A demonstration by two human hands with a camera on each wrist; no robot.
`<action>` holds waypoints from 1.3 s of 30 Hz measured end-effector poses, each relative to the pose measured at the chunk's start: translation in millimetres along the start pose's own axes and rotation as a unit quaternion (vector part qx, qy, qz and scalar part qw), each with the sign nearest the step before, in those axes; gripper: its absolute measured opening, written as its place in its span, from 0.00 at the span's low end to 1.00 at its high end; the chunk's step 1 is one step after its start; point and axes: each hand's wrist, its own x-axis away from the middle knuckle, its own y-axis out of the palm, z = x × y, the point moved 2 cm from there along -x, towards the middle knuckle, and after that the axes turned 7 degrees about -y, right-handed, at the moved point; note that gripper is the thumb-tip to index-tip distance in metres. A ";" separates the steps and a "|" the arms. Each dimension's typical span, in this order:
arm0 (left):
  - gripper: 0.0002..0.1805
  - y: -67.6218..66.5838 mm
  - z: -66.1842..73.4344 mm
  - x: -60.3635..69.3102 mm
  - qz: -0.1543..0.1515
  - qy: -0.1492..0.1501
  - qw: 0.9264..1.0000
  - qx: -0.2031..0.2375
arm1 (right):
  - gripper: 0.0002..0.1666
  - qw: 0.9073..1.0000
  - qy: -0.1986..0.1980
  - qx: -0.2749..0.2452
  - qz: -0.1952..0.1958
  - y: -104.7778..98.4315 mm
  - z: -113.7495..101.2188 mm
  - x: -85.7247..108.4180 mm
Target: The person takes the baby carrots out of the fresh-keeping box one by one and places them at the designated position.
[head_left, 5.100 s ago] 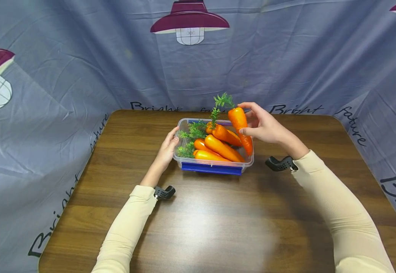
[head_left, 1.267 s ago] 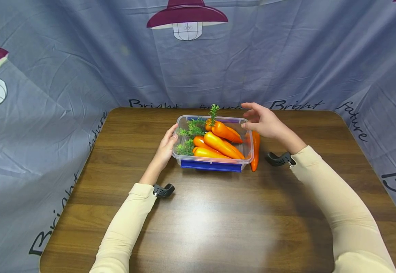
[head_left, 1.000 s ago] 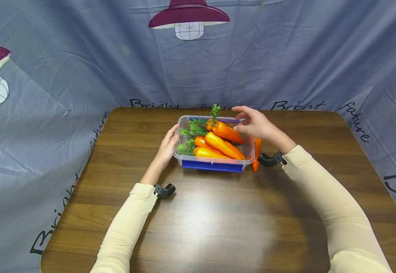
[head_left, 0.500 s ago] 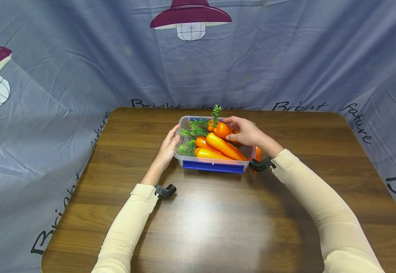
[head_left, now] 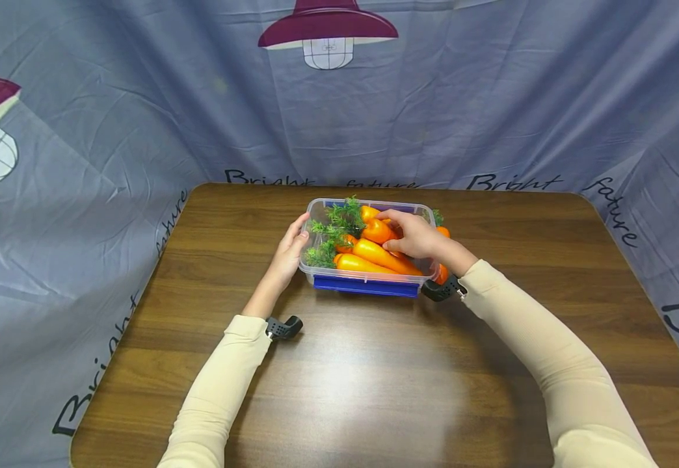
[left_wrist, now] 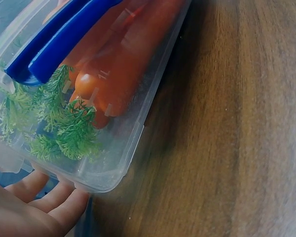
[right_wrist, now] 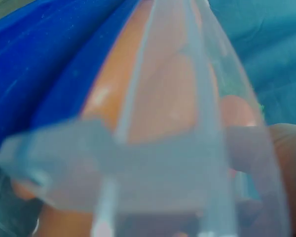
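A clear plastic food container [head_left: 369, 278] with blue latches stands on the table, holding several shiny orange carrots [head_left: 363, 263] with green leafy tops. My left hand [head_left: 285, 253] grips its left end; in the left wrist view the fingers [left_wrist: 71, 205] lie against the outside of the wall. Inside the container, my right hand [head_left: 414, 235] pinches one carrot [head_left: 377, 231] near its thick end, thumb on the near side and fingers on the far side. The hand hides this carrot's thin end. The right wrist view is blurred, mostly filled by the container wall [right_wrist: 153, 168].
Another carrot [head_left: 443, 274] lies on the table against the container's right side, partly covered by the right wrist. The brown wooden table [head_left: 339, 390] extends around the container. A grey-blue curtain [head_left: 462, 97] hangs close behind the table's far edge.
A carrot held by my right hand earlier now lies right of the container. That hand has moved left into the container and taken another carrot, which has shifted. My left hand keeps its place.
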 end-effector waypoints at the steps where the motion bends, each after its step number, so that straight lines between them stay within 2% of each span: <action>1: 0.26 0.2 0.0 0.4 0.001 0.001 1.000 0.000 | 0.35 1.000 -0.001 0.001 0.000 0.1 0.2 0.3; 5: 0.26 1.1 -0.2 1.0 0.003 0.006 1.000 -0.003 | 0.35 1.000 -0.005 -0.003 -0.001 -0.4 0.2 1.4; 9: 0.26 1.3 -1.0 1.2 0.003 0.008 1.000 -0.003 | 0.36 0.999 -0.016 -0.029 0.007 -5.1 -2.0 3.8; 14: 0.26 0.4 -0.5 1.1 0.008 0.002 1.000 -0.013 | 0.35 0.997 -0.024 -0.057 0.040 -18.7 -7.3 9.5; 18: 0.26 -0.3 0.1 1.1 0.007 -0.001 1.000 -0.015 | 0.35 0.995 -0.006 -0.080 0.064 -30.8 -9.2 14.2; 21: 0.26 -0.6 0.2 1.0 0.007 -0.001 1.000 -0.013 | 0.36 0.988 0.016 -0.129 0.083 -39.9 -9.4 18.4; 26: 0.26 0.2 0.2 1.6 0.007 -0.001 1.000 -0.009 | 0.37 0.970 0.049 -0.205 0.119 -58.3 -10.9 29.9; 34: 0.27 -0.8 0.7 1.7 0.004 0.002 1.000 -0.010 | 0.39 0.943 0.075 -0.283 0.158 -80.1 -0.4 52.7; 36: 0.27 -0.7 1.3 1.8 0.004 0.002 1.000 -0.011 | 0.40 0.940 0.085 -0.286 0.164 -83.3 4.3 59.1; 39: 0.26 -0.7 1.8 2.2 0.003 0.000 1.000 -0.014 | 0.41 0.943 0.103 -0.269 0.168 -86.5 13.1 68.8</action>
